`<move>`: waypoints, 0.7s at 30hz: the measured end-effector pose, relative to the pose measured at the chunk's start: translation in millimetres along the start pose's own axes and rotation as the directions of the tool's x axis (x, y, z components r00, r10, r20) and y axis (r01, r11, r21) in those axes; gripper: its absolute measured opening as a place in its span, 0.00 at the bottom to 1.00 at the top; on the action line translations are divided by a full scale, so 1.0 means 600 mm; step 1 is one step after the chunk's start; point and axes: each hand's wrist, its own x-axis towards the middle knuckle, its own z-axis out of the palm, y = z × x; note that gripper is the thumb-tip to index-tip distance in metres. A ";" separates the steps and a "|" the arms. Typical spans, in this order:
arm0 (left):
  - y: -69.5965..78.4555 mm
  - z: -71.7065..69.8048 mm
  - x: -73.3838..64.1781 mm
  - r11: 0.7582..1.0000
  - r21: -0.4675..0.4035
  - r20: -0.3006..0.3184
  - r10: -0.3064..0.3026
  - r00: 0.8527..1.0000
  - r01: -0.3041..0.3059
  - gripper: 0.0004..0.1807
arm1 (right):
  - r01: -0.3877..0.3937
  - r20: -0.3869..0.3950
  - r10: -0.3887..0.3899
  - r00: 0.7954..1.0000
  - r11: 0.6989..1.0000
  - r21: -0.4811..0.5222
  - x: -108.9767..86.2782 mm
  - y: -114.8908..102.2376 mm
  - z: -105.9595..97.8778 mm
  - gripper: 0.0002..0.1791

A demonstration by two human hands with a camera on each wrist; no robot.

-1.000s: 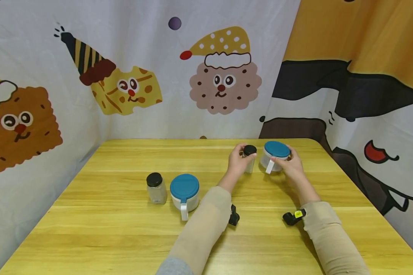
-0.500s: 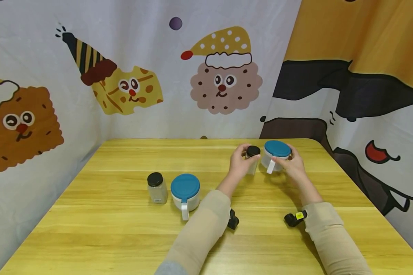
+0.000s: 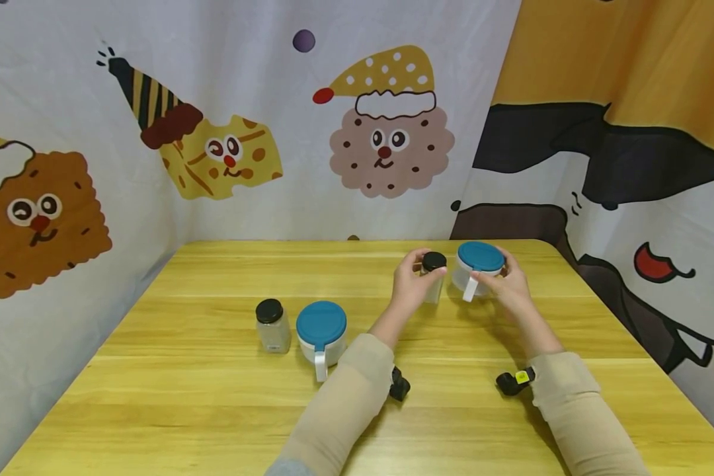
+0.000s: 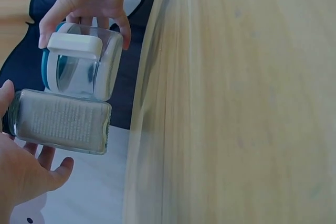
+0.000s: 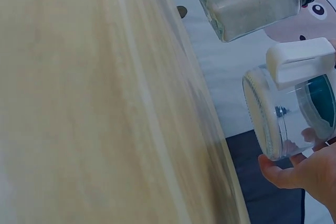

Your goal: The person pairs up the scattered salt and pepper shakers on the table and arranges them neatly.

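My left hand (image 3: 409,285) grips a clear square glass jar (image 4: 63,121) with a black screw lid (image 3: 434,260), fingers and thumb around its upper part. To its right, my right hand (image 3: 513,288) holds a clear seasoning jar (image 5: 281,114) with a blue lid (image 3: 480,256) and a white handle (image 4: 76,45). Both jars are raised above the tabletop, side by side near its far edge. In the right wrist view their bases face the table. The right hand's fingers reach round the far side of the seasoning jar.
On the wooden table (image 3: 214,410), a second black-lidded jar (image 3: 274,334) and a second blue-lidded seasoning jar (image 3: 321,324) with a white handle stand close together at centre left. A cartoon-printed curtain (image 3: 309,218) rises behind the table and along both sides.
The black-lidded jar shifts slightly right toward the seasoning jar, then back left with my left hand. The seasoning jar rises a little. Both hands keep their hold.
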 end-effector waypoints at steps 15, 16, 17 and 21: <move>0.011 -0.006 -0.014 0.999 -0.046 0.005 -0.008 1.000 0.008 0.24 | 0.028 0.024 -0.028 0.999 1.000 -0.006 -0.018 -0.016 -0.009 0.51; 0.011 -0.006 -0.014 0.999 -0.045 0.003 -0.007 1.000 0.007 0.24 | 0.031 0.026 -0.030 0.999 1.000 -0.007 -0.019 -0.016 -0.010 0.51; 0.011 -0.006 -0.015 0.999 -0.046 0.002 -0.006 1.000 0.006 0.24 | 0.036 0.028 -0.036 0.999 0.999 -0.007 -0.020 -0.016 -0.011 0.51; 0.014 -0.008 -0.019 0.999 -0.049 0.003 0.002 1.000 -0.001 0.24 | 0.053 0.042 -0.053 0.998 0.999 -0.009 -0.027 -0.024 -0.014 0.50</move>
